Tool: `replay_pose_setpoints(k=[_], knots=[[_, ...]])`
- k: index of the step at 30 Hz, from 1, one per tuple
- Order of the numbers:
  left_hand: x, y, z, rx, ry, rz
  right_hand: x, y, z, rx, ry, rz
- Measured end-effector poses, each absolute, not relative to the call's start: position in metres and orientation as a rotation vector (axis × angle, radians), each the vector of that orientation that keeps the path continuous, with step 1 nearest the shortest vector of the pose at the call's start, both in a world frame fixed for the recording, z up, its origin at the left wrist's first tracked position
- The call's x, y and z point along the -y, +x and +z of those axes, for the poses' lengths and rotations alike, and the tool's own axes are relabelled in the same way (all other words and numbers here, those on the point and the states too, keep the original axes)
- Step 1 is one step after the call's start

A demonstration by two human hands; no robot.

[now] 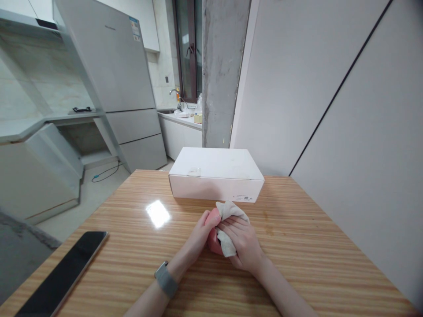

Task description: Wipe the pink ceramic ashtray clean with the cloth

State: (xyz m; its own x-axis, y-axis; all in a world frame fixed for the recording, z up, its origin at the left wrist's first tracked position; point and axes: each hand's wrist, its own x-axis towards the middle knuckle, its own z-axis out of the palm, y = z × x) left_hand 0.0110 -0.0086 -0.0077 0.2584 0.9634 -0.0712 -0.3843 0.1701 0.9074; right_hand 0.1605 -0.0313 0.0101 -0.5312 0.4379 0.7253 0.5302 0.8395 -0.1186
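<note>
A pink object (214,241) with a smooth, rounded surface is held over the table in front of the white box; its kind I cannot make out, since hands and cloth hide much of it. My left hand (202,230) is closed on its left side, the thumb lying along the top. A pale grey-white cloth (227,243) is bunched against the object's right side. My right hand (243,241) presses this cloth onto it, the fingers bent over the fabric. A watch with a grey band (167,279) is on my left wrist.
The wood-grain table (297,246) carries a large white box (216,165) at its far edge. A dark phone or tablet (62,275) lies at the left. Beyond stand a tall grey fridge (112,61), a sink counter (181,132) and a concrete pillar (221,75); a white wall borders the right.
</note>
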Motion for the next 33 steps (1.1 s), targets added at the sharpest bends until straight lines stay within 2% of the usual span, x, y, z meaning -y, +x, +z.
replay_pose_setpoints(k=[16, 33], knots=[[0.0057, 0.0051, -0.0125, -0.902, 1.000, 1.078, 0.0293, 0.1617, 0.0113, 2.210, -0.683, -0.201], [0.0011, 0.0092, -0.0149, -0.896, 1.045, 1.128, 0.0276, 0.1621, 0.0093, 2.221, -0.682, -0.120]])
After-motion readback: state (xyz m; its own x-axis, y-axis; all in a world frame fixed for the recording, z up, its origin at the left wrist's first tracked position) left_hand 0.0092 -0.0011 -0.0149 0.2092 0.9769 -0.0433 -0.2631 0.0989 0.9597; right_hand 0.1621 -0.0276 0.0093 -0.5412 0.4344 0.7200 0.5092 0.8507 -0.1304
